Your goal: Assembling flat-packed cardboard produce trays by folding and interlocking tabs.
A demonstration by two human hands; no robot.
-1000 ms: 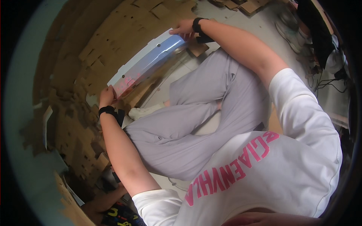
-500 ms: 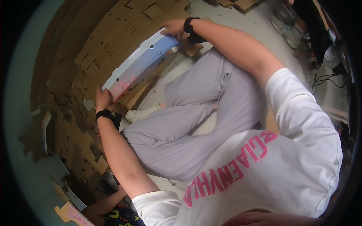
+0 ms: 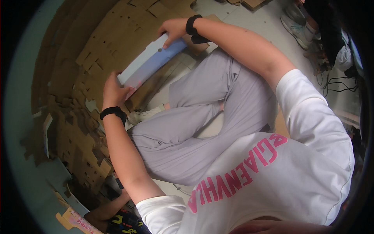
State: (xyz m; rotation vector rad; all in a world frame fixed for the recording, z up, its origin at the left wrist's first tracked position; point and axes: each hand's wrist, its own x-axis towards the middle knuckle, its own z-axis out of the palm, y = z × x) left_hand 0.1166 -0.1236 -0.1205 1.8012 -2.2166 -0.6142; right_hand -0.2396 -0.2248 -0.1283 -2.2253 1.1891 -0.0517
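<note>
Between my hands is a long, pale blue cardboard piece [image 3: 146,65] with pink print toward its left end and a small round hole near its right end. My left hand [image 3: 115,89] grips the left end, thumb on the near face. At the far right end my right hand [image 3: 173,31] clasps it, thumb pressed on the front and fingers behind the edge. The piece is tilted, its right end farther from me. Underneath and behind it lie brown cardboard sheets [image 3: 105,41] with slots and holes.
Stacked, torn cardboard [image 3: 78,144] lies along the left. Another person's arm [image 3: 111,206] and a pink printed card piece [image 3: 80,222] are at the lower left. A shoe [image 3: 296,33] and black cables [image 3: 339,85] are on the right. My crossed legs [image 3: 202,93] fill the middle.
My hands have come closer together along the piece. The left hand has shifted right and up, the right hand slightly left. The piece has turned a little and shows less of its length.
</note>
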